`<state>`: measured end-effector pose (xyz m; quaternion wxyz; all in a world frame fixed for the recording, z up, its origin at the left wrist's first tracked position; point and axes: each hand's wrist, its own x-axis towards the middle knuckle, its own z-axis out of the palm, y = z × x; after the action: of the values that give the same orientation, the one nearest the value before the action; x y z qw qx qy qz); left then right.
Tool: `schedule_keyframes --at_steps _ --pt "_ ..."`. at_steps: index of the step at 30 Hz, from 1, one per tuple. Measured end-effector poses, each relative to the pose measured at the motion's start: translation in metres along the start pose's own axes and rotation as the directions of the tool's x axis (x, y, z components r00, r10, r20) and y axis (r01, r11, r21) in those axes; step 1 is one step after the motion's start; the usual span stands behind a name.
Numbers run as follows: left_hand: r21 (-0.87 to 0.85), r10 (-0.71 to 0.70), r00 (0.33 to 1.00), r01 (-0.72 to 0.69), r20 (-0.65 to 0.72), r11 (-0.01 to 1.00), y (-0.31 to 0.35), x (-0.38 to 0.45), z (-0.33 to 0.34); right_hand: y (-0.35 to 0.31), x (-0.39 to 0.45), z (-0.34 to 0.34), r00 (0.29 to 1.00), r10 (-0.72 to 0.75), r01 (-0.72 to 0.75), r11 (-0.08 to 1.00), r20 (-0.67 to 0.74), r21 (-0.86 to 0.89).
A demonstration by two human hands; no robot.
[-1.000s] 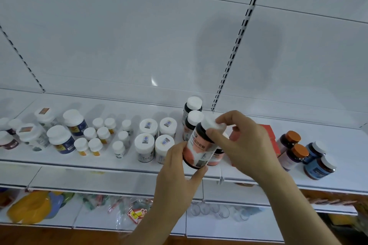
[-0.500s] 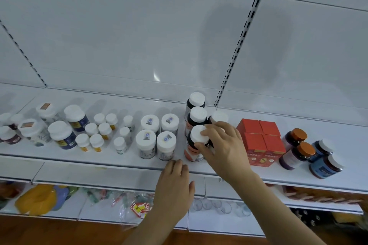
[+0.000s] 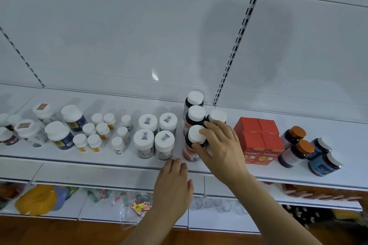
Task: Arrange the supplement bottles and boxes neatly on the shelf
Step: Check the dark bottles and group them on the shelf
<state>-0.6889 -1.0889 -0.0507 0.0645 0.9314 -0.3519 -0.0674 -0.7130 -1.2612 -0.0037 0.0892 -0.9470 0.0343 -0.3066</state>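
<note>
A dark bottle with a white cap and orange label (image 3: 191, 145) stands at the front of a column of like bottles (image 3: 195, 114) on the white shelf (image 3: 103, 159). My right hand (image 3: 221, 145) grips this front bottle round its cap and neck, thumb on the near side. A fourth white-capped bottle (image 3: 218, 116) stands just behind my fingers. My left hand (image 3: 173, 183) hovers below the shelf's front edge, fingers relaxed, holding nothing. Red boxes (image 3: 258, 141) sit right of the bottles.
White jars with stickers on their lids (image 3: 155, 135), small white bottles (image 3: 99, 133) and larger blue-labelled jars (image 3: 59, 133) fill the shelf's left. Orange-capped (image 3: 296, 145) and blue bottles (image 3: 323, 159) stand at the right. A lower shelf holds packets (image 3: 139, 206).
The bottle held up in both hands a second ago now stands on the shelf at the column's front. My left hand has let go and dropped below the shelf edge.
</note>
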Motion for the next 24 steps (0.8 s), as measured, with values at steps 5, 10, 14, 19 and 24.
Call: schedule_keyframes --at_steps 5,10,14,19,24 --pt "-0.007 -0.023 1.0 0.023 0.012 1.0 0.003 0.001 0.002 0.024 -0.001 -0.023 0.991 0.084 -0.087 0.996 -0.106 -0.02" --pt "0.012 -0.045 0.999 0.045 -0.006 0.999 0.009 0.002 0.001 0.034 -0.009 -0.023 0.997 0.076 -0.078 0.996 -0.034 -0.049" --pt "0.018 -0.069 0.998 0.069 -0.011 0.997 0.014 0.002 0.0 0.033 -0.008 -0.026 0.995 0.1 -0.099 0.995 0.031 -0.035" --pt "-0.053 -0.104 0.994 0.101 -0.047 0.993 0.015 0.002 0.002 0.036 -0.007 -0.035 0.99 0.122 -0.123 0.992 0.071 0.007" --pt "-0.423 -0.193 0.976 0.135 -0.099 0.896 0.03 -0.007 -0.019 0.023 -0.005 -0.075 0.956 0.287 -0.273 0.944 -0.057 0.188"
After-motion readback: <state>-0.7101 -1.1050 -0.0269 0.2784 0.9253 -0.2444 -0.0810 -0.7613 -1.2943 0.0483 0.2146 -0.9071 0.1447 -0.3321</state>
